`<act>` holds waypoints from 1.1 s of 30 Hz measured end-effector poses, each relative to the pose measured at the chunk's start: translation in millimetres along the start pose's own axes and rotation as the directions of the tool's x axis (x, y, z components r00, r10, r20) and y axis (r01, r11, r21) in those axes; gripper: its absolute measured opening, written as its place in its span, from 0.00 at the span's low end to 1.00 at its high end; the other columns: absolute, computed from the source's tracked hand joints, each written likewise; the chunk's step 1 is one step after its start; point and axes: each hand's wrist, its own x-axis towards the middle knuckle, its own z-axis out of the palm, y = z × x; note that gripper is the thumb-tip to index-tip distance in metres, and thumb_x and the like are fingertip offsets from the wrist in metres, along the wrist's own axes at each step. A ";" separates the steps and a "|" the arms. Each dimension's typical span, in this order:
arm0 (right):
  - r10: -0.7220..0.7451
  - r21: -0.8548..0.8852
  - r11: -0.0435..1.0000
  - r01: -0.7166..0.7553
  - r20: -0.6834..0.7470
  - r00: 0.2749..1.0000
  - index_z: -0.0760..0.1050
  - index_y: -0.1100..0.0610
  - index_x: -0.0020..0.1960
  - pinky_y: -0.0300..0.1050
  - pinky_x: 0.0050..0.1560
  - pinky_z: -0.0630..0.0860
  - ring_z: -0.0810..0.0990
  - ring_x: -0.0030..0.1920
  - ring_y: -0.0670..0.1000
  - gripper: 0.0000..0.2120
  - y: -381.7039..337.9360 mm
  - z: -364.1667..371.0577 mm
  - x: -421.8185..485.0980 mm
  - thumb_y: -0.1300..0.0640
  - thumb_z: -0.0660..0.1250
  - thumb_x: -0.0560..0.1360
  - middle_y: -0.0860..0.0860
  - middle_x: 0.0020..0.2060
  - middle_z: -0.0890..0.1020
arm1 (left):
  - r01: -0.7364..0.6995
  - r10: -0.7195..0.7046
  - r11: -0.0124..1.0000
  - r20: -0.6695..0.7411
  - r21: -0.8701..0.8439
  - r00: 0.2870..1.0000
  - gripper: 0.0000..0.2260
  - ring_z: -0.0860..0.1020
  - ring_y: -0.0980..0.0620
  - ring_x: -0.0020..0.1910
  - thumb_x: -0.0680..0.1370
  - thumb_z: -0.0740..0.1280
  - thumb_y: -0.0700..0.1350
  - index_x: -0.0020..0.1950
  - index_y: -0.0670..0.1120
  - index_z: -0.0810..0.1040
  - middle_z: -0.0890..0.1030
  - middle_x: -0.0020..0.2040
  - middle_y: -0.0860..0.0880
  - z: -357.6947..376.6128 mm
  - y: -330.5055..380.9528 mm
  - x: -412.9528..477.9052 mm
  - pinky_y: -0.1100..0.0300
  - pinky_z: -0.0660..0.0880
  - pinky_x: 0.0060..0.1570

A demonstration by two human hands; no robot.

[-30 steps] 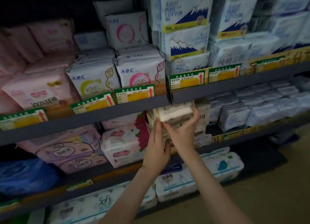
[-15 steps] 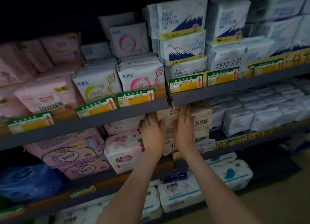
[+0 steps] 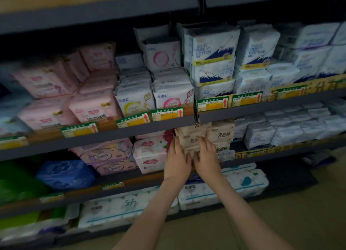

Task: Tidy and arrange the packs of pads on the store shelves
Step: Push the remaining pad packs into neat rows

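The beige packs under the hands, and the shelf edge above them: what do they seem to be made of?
Beige packs: probably soft plastic film, matte; corners look rounded and puffy. Shelf edge: likely painted metal, dark grey, straight and thin.

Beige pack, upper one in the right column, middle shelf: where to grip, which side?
Likely from the front: the beige pack lies flat, label outward, shelf edge close overhead, left beige column beside it, lower pack beneath. Pinch its front edge, fingers over the top, thumb at the seam below, then slide it out.
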 end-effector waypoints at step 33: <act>-0.731 0.455 0.662 0.596 0.216 0.647 0.61 0.51 0.71 0.31 0.64 0.54 0.58 0.68 0.41 0.20 -597.7 191.4 -100.3 0.55 0.60 0.80 0.45 0.67 0.64 | 0.388 -0.173 0.912 -0.732 0.133 0.659 0.20 0.76 0.44 0.61 0.75 0.69 0.39 0.67 0.39 0.72 0.76 0.62 0.42 -509.4 -359.4 -215.5 0.53 0.72 0.60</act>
